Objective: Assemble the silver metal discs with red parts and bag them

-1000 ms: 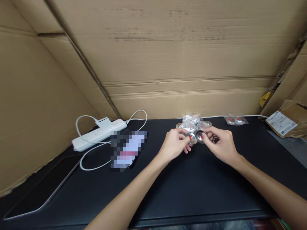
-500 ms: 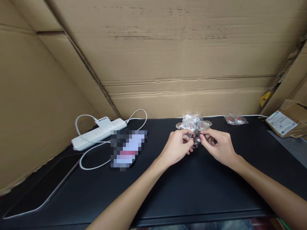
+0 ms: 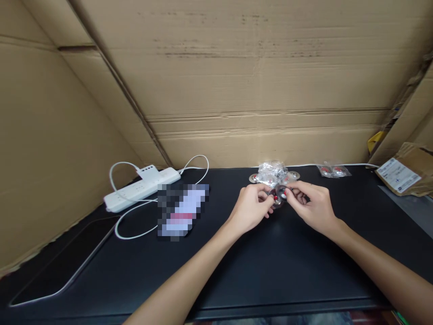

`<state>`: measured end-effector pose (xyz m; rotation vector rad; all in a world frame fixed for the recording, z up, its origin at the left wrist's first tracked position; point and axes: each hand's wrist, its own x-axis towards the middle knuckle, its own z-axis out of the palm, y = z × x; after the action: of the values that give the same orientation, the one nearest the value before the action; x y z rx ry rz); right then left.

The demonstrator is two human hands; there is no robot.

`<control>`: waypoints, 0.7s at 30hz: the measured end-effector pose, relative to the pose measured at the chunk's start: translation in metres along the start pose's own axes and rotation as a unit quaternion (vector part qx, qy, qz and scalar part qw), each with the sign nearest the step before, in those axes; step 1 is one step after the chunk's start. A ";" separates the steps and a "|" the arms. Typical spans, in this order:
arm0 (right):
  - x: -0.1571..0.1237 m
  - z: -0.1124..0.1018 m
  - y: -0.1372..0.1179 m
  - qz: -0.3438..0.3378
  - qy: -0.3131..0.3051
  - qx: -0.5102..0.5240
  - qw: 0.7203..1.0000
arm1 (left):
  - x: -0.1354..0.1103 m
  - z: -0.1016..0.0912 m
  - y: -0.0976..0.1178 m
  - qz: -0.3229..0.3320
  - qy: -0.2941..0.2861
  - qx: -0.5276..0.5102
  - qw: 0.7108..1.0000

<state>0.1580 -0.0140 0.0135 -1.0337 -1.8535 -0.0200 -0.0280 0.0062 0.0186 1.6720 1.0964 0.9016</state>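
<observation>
My left hand [image 3: 252, 205] and my right hand [image 3: 311, 203] are held close together above the black table. My right fingers pinch a small shiny metal disc [image 3: 282, 194] with a red bit at its middle, shaped like a finger cymbal. My left thumb and fingertips are closed on a second metal disc [image 3: 278, 202] with a red bit; the fingers partly hide it. Just behind my hands lies a heap of crinkled clear plastic bags [image 3: 271, 171]. Similar discs flank the heap, one on the left [image 3: 253, 178] and one on the right [image 3: 293, 176].
Two bagged discs [image 3: 333, 170] lie at the back right, near a torn cardboard package [image 3: 404, 171]. On the left are a white power strip [image 3: 142, 189] with cables, a blurred-out object [image 3: 184, 210] and a dark tablet-like panel [image 3: 64, 262]. Cardboard walls [image 3: 237, 81] surround the table.
My right hand has shifted slightly, and its disc now shows more, tilted beside the one in my left hand. The view has moved a little; my left hand stays nearly in place.
</observation>
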 end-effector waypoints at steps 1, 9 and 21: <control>0.001 -0.001 0.000 -0.005 0.005 -0.007 1.000 | 0.001 0.000 0.000 -0.011 0.004 -0.010 1.000; -0.002 -0.001 0.004 -0.090 -0.011 -0.100 0.991 | -0.001 0.005 0.007 -0.107 -0.022 -0.153 0.982; -0.005 0.001 0.006 -0.171 -0.063 -0.074 0.981 | 0.000 -0.003 0.014 -0.149 -0.017 -0.277 0.949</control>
<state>0.1627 -0.0130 0.0068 -0.8185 -2.1525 -0.3057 -0.0269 0.0045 0.0324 1.0251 0.9281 0.8776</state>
